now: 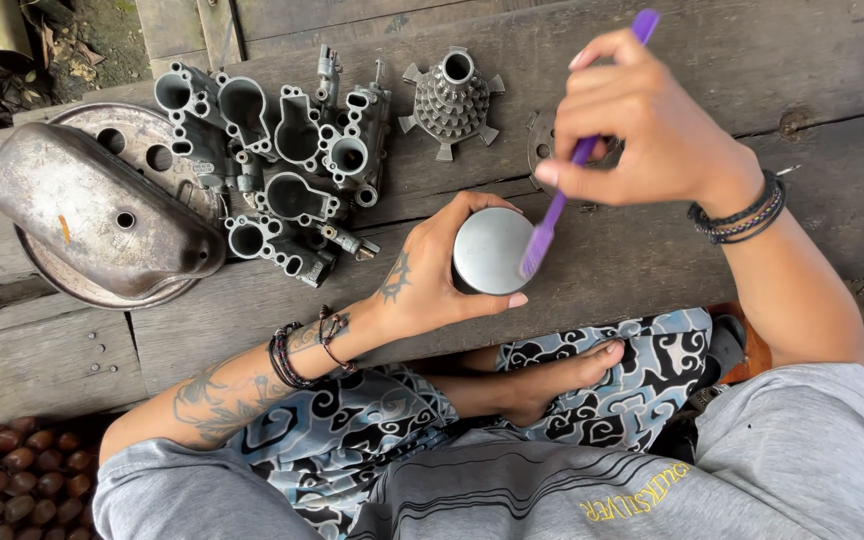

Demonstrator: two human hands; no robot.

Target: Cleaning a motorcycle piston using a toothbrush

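My left hand grips a round metal cylinder with a smooth, shiny flat end facing up, held just above the wooden planks. My right hand holds a purple toothbrush by its handle, tilted, with the bristle end resting on the right part of the cylinder's flat face. Both wrists wear dark cord bracelets. My crossed legs in patterned cloth lie below the hands.
Several grey cast metal carburettor bodies lie on the wooden planks at upper left. A finned star-shaped metal part sits above the cylinder. A dented metal cover rests on a round plate at left. Brown round fruits fill the bottom left corner.
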